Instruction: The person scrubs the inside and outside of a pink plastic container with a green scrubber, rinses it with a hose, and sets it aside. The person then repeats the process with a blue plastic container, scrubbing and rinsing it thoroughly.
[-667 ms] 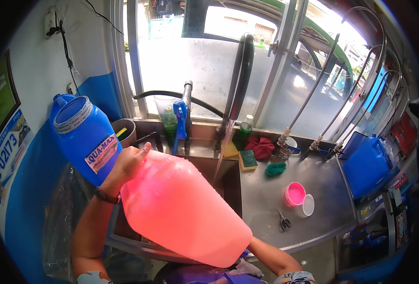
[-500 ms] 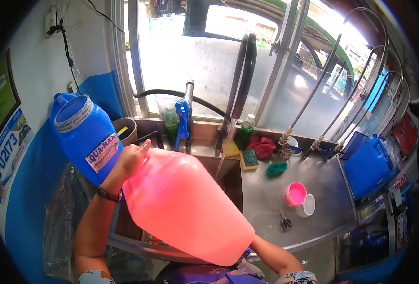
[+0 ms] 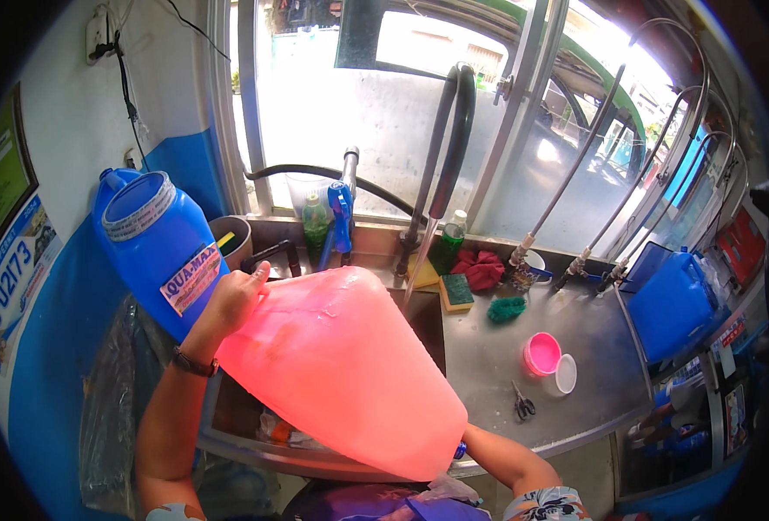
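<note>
A large translucent pink plastic jug [image 3: 341, 365] is tilted across the sink [image 3: 428, 326] in front of me. My left hand [image 3: 232, 300] is closed around its upper left end, with a dark watch on the wrist. At the lower right end, my right hand goes behind the jug. Only the right wrist and forearm [image 3: 506, 458] show, so its fingers are hidden. A small blue piece [image 3: 460, 450] shows beside that wrist. Water runs from a tap with a black hose [image 3: 441, 191] into the sink, just beyond the jug's far edge.
A blue jug [image 3: 163, 252] leans at the left, close to my left hand. Behind the sink stand a blue spray nozzle [image 3: 341, 208] and a green bottle [image 3: 448, 247]. Sponges [image 3: 455, 293], a red cloth [image 3: 478, 269], a pink tub [image 3: 542, 354] and scissors [image 3: 523, 402] lie on the steel counter [image 3: 488, 365].
The jug has rolled a little, its far edge rising slightly and its near side shifting. More of the sink's contents now shows below it. My left hand keeps its hold.
</note>
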Action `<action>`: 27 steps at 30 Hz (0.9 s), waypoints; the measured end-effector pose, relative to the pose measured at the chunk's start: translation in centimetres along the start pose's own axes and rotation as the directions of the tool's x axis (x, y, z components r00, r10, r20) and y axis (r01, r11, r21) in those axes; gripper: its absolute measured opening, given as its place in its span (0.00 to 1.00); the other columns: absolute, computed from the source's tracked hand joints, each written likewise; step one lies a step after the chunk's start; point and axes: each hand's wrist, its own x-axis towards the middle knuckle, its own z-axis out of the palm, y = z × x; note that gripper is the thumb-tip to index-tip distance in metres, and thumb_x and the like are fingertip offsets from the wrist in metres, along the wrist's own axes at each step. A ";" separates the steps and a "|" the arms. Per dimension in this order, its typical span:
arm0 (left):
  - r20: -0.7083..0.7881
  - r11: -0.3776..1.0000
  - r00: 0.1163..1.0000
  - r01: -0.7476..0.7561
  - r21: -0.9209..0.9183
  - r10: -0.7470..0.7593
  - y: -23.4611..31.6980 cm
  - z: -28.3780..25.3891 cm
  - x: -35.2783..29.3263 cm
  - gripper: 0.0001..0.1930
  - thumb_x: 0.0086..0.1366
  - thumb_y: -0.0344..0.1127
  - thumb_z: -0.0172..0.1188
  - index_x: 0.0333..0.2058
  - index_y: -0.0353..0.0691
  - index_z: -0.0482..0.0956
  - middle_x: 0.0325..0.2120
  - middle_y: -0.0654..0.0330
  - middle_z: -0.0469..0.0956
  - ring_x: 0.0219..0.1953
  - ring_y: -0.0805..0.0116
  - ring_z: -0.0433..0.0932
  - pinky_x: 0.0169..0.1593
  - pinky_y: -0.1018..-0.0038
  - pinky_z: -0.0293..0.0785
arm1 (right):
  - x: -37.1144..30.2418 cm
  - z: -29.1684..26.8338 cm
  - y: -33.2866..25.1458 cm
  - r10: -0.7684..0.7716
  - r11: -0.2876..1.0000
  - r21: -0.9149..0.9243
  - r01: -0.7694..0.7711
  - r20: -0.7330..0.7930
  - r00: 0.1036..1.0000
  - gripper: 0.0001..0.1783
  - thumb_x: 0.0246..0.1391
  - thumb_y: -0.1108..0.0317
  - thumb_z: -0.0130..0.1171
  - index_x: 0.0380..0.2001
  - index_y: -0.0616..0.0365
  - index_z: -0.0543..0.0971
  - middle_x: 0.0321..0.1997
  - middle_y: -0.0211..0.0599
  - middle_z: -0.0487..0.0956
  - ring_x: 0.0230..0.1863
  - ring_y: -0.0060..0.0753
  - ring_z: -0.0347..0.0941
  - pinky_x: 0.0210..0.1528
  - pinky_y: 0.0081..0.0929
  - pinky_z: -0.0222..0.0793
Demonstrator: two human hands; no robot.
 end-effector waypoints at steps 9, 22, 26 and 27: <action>-0.091 0.894 0.996 -0.025 -0.447 -0.017 -4.8 -1.0 -2.4 0.34 0.74 0.55 0.40 0.28 0.31 0.84 0.12 0.64 0.69 0.16 0.73 0.66 0.24 0.75 0.62 | -1.4 -1.7 -3.3 0.014 1.000 0.019 -0.013 -0.040 0.999 0.16 0.56 0.70 0.60 0.49 0.57 0.78 0.48 0.35 0.81 0.47 0.25 0.75 0.50 0.27 0.71; 0.181 0.437 0.933 0.309 -0.845 -0.310 -4.8 18.4 -5.7 0.21 0.73 0.44 0.45 0.38 0.33 0.82 0.17 0.73 0.67 0.19 0.82 0.63 0.25 0.82 0.59 | -16.5 -12.8 -9.3 -0.586 0.808 -0.478 0.343 -0.705 0.399 0.16 0.54 0.76 0.57 0.46 0.57 0.70 0.23 0.28 0.72 0.14 0.18 0.65 0.13 0.19 0.60; -0.349 0.894 0.933 -0.227 -0.387 0.086 2.3 19.1 -2.2 0.16 0.69 0.42 0.52 0.34 0.31 0.68 0.34 0.53 0.64 0.38 0.59 0.67 0.43 0.65 0.66 | -19.8 -12.7 -5.8 -0.601 0.765 -0.480 0.429 -0.772 0.209 0.12 0.54 0.77 0.59 0.41 0.58 0.70 0.20 0.27 0.71 0.13 0.17 0.65 0.13 0.18 0.58; -0.487 0.850 0.838 -0.427 -0.309 0.244 4.5 18.6 -0.9 0.15 0.65 0.41 0.55 0.36 0.32 0.68 0.36 0.50 0.66 0.43 0.52 0.65 0.50 0.60 0.62 | -20.0 -12.4 -4.9 -0.633 0.722 -0.508 0.470 -0.758 0.154 0.11 0.54 0.77 0.59 0.39 0.58 0.70 0.20 0.27 0.71 0.13 0.17 0.65 0.13 0.17 0.58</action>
